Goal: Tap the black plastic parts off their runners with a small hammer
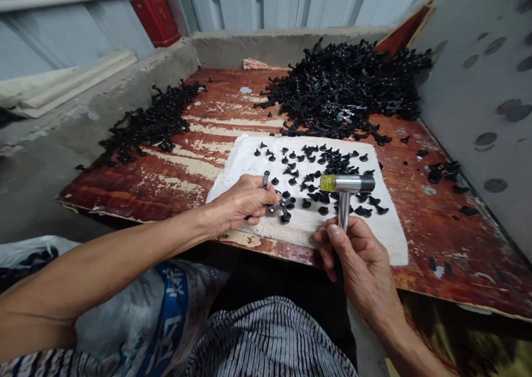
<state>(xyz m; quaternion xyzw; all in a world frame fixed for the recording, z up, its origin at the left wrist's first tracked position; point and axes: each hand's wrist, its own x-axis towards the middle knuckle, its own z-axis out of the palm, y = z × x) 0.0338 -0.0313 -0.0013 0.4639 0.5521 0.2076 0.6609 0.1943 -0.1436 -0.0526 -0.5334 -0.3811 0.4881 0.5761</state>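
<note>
My right hand (pixel 361 255) is closed round the handle of a small mallet (pixel 348 184). The mallet is held upright, its head showing a yellow face on the left and a black one on the right. Toward the near left of a white cloth (pixel 249 158), my left hand (pixel 245 199) pinches a dark jointed linkage part (pixel 283 205) with round ends. Small black knob-like pieces (pixel 292 155) are spread over the cloth, several standing on their flat bases and others bunched behind the mallet. The left fingertips partly cover the linkage.
A large heap of black parts (pixel 344 83) fills the back right of the worn red-brown table (pixel 224 97). A smaller pile (pixel 153 119) lies along the left edge. A spotted panel (pixel 482 88) bounds the right side, and a white sack (pixel 137 310) stands below at left.
</note>
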